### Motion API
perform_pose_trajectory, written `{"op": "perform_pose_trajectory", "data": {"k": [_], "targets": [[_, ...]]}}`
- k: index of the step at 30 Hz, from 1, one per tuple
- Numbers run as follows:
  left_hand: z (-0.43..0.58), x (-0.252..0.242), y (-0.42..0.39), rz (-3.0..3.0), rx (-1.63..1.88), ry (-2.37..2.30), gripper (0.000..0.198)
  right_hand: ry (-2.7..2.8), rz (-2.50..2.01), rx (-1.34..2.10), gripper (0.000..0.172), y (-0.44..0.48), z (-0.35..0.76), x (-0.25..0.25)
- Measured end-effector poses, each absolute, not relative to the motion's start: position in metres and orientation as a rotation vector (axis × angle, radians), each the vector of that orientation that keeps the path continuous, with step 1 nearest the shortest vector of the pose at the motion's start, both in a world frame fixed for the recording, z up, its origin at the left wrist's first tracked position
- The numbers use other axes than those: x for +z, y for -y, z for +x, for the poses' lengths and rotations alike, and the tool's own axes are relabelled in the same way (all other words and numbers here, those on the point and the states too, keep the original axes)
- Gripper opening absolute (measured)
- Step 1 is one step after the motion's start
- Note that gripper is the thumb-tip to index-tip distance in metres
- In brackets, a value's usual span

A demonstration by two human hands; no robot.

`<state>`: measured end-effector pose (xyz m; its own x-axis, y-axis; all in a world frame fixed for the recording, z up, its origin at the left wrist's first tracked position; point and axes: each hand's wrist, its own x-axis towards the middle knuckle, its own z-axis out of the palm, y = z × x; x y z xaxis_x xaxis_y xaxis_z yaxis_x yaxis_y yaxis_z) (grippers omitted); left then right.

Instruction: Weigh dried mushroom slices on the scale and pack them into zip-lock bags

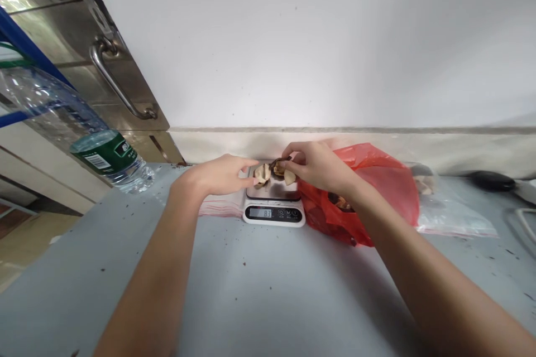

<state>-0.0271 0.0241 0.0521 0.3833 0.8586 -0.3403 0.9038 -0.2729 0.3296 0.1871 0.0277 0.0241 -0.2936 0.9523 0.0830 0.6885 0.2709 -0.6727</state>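
- The grey speckled worktop [268, 290] lay nearest, both bare forearms reaching across it toward the wall
- The small white digital kitchen scale with a steel platform [273, 209] faced the person, its display readable from the near edge, its long axis running left to right
- The left hand [221, 174] pinched a pale dried mushroom piece [262, 173] over the platform, fingers closed on it, probably to steady it there
- The right hand [316, 164] gripped other brown mushroom pieces [285, 170] just beside it, fingers together; their pointing could not be told
- The crumpled red plastic bag [377, 189] sat open beside the scale, within easy reach
- A clear plastic water bottle with a green label [84, 134] stood at far left
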Motion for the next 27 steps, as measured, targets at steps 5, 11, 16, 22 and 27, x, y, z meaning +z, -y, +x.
{"op": "perform_pose_trajectory", "data": {"k": [5,11,16,22,27], "targets": [[-0.019,0.049,-0.025,2.218,0.189,-1.505,0.055,2.042,-1.418,0.83,0.013,-0.028,0.187,0.027],[-0.014,0.05,-0.023,2.251,0.224,-1.504,0.044,2.101,-1.543,0.777,0.014,-0.03,0.193,0.025],[-0.014,0.049,-0.024,2.257,0.151,-1.534,0.051,2.123,-1.558,0.827,0.013,-0.03,0.189,0.02],[-0.015,0.048,-0.025,2.277,0.113,-1.495,0.051,2.108,-1.596,0.772,0.017,-0.028,0.193,0.029],[-0.026,0.048,-0.027,2.253,0.071,-1.496,0.046,2.073,-1.561,0.738,0.019,-0.024,0.211,0.049]]}}
